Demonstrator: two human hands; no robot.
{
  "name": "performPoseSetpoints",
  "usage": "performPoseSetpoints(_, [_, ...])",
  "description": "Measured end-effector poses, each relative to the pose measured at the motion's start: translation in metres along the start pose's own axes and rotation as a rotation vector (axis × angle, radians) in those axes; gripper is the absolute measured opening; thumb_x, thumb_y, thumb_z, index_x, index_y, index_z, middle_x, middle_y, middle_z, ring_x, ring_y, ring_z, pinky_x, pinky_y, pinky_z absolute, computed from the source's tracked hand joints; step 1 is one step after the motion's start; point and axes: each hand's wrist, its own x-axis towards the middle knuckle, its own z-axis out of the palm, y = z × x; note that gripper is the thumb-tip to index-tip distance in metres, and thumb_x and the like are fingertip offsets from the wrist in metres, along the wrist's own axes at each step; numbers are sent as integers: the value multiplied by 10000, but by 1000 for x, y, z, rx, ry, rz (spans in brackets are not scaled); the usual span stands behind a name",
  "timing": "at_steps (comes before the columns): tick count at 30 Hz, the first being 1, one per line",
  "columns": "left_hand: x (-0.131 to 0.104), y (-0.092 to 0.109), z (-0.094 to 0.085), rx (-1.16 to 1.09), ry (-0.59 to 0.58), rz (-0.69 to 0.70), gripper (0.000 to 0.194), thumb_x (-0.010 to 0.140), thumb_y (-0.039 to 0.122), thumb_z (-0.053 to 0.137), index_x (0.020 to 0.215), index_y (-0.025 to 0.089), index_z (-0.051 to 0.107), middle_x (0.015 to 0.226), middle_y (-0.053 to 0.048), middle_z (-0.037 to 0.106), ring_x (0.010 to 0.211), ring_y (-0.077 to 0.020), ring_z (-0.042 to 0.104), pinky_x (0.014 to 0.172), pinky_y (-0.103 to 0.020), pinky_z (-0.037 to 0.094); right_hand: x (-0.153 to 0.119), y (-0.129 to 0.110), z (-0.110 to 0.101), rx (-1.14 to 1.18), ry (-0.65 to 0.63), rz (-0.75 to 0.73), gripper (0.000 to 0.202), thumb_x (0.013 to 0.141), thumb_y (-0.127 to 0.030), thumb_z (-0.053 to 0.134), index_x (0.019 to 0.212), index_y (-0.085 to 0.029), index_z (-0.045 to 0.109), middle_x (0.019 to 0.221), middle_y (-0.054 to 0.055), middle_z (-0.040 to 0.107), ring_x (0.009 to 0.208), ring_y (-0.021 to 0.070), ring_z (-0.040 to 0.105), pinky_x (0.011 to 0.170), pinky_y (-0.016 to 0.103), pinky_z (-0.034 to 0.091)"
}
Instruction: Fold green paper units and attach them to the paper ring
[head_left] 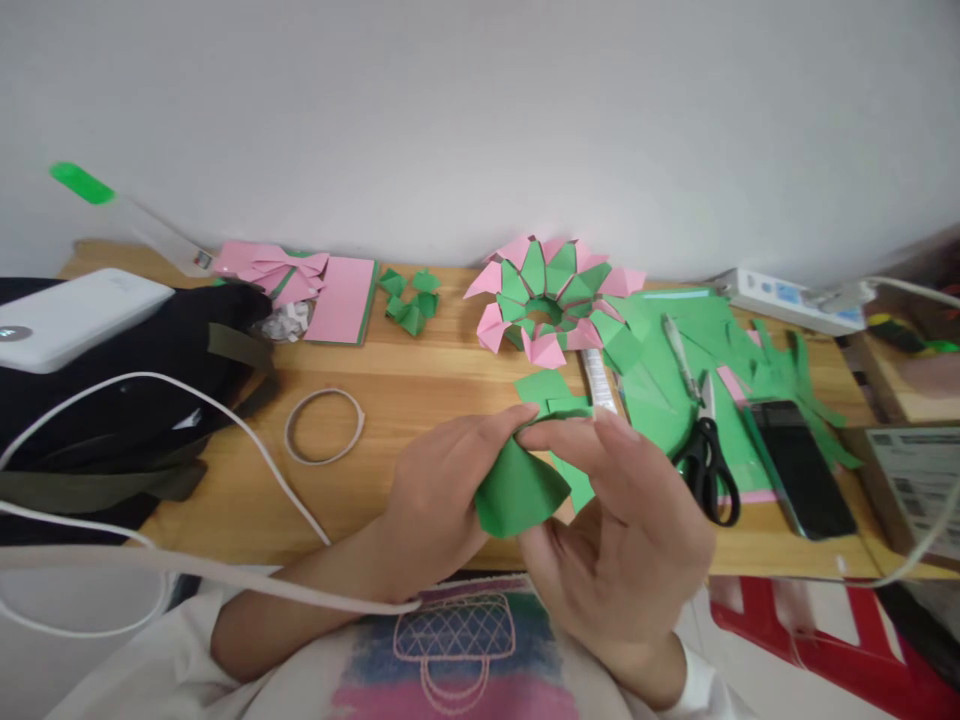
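A folded piece of green paper (pixel 521 490) is held between both hands, low over the front of the wooden table. My left hand (pixel 442 495) grips its left side, fingers closed around the edge. My right hand (pixel 626 530) pinches the top right of the same piece with thumb and fingers. Behind the hands stands a ring of folded pink and green paper (pixel 551 300). Small folded green pieces (pixel 410 300) lie left of the ring. Flat green paper (pixel 544 388) lies just beyond the hands, partly hidden by them.
Black scissors (pixel 705 460), a phone (pixel 799 465) and green sheets (pixel 652 400) lie on the right. A tape roll (pixel 289 440), pink paper (pixel 341 300) and a black bag (pixel 150 400) with a white power bank (pixel 82 315) are on the left. A white cable (pixel 247 430) crosses there.
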Motion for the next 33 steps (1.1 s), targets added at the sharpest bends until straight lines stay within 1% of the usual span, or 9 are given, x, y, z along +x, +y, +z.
performPoseSetpoints(3, [0, 1, 0, -13, 2, -7, 302, 927, 179, 501, 1220, 192, 574, 1069, -56, 761, 930, -176, 736, 811, -262, 588, 0, 0, 1, 22, 8, 3, 786, 745, 7, 532, 1462, -267, 361, 914, 41, 723, 832, 221, 694, 834, 409, 564])
performPoseSetpoints(6, [-1, 0, 1, -31, 8, -8, 294, 925, 169, 500, 1210, 176, 573, 1097, -63, 753, 956, -173, 731, 830, -256, 582, -1, 0, 1, 49, 12, 29, 795, 750, 2, 528, 1463, -307, 362, 900, 22, 722, 800, 215, 692, 805, 408, 571])
performPoseSetpoints(9, [-2, 0, 1, -45, -2, -24, 311, 916, 162, 505, 1220, 201, 561, 1110, -42, 749, 965, -166, 727, 827, -252, 581, -1, 1, 1, 104, 23, 48, 787, 761, 2, 530, 1457, -334, 378, 911, 10, 724, 807, 213, 692, 804, 406, 572])
performPoseSetpoints(14, [-3, 0, 0, -63, -25, -43, 314, 907, 139, 505, 1207, 208, 565, 1114, -41, 745, 982, -167, 720, 843, -252, 574, -1, 2, 1, 207, 55, 51, 785, 751, 28, 545, 1447, -309, 407, 929, 23, 704, 808, 220, 677, 757, 409, 568])
performPoseSetpoints(21, [-2, 0, 1, -71, -7, -20, 288, 905, 130, 491, 1168, 184, 595, 1102, -62, 747, 988, -177, 721, 873, -252, 568, -2, 1, 3, 204, 60, 56, 795, 735, 38, 547, 1438, -310, 416, 922, 11, 693, 806, 211, 664, 754, 405, 569])
performPoseSetpoints(25, [-1, 3, 0, -113, -50, -106, 282, 867, 122, 526, 1117, 213, 618, 1147, -39, 738, 1012, -179, 717, 915, -231, 555, -3, 1, 4, 205, 78, 81, 775, 737, 40, 551, 1419, -309, 438, 938, 15, 696, 831, 209, 670, 776, 387, 564])
performPoseSetpoints(27, [-2, 2, 1, -155, -17, -159, 319, 839, 111, 531, 1123, 235, 604, 1132, -14, 743, 984, -173, 722, 891, -231, 565, -3, 2, 3, 196, 39, 128, 780, 741, 41, 548, 1417, -329, 424, 960, 1, 697, 855, 202, 672, 804, 385, 553])
performPoseSetpoints(30, [-2, 0, 2, -237, 39, -209, 379, 784, 77, 527, 1108, 262, 593, 1057, 30, 756, 906, -153, 729, 806, -224, 583, -2, 5, -2, 168, -38, 155, 803, 743, 20, 557, 1427, -361, 378, 974, -17, 695, 903, 219, 667, 881, 453, 522])
performPoseSetpoints(33, [-1, -3, 3, -311, 60, -281, 327, 759, 76, 543, 1018, 260, 620, 1001, 42, 758, 851, -151, 726, 768, -231, 589, -1, 8, -4, 136, -31, 135, 754, 784, -5, 559, 1425, -353, 368, 940, -17, 710, 954, 240, 661, 963, 535, 472])
